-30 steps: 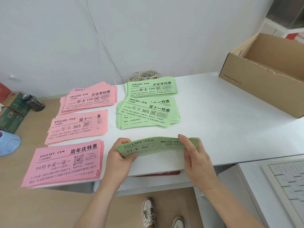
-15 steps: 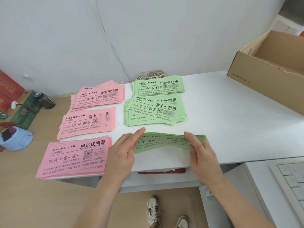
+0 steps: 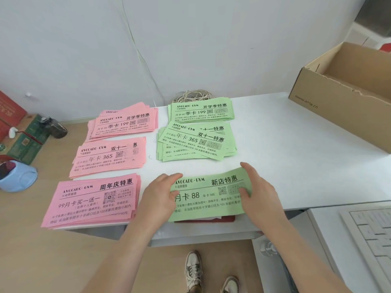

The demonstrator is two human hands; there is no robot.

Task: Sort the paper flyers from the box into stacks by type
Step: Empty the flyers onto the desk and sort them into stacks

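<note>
Six piles show in the head view: three pink stacks in a column at left, two green piles further back, and the green stack at the front edge of the table, directly between the hands. Its long axis runs left to right. The left hand grips its left short end, and the right hand grips its right. The box sits well apart at far right, nearer the right hand. What shows of its inside holds no flyers.
</note>
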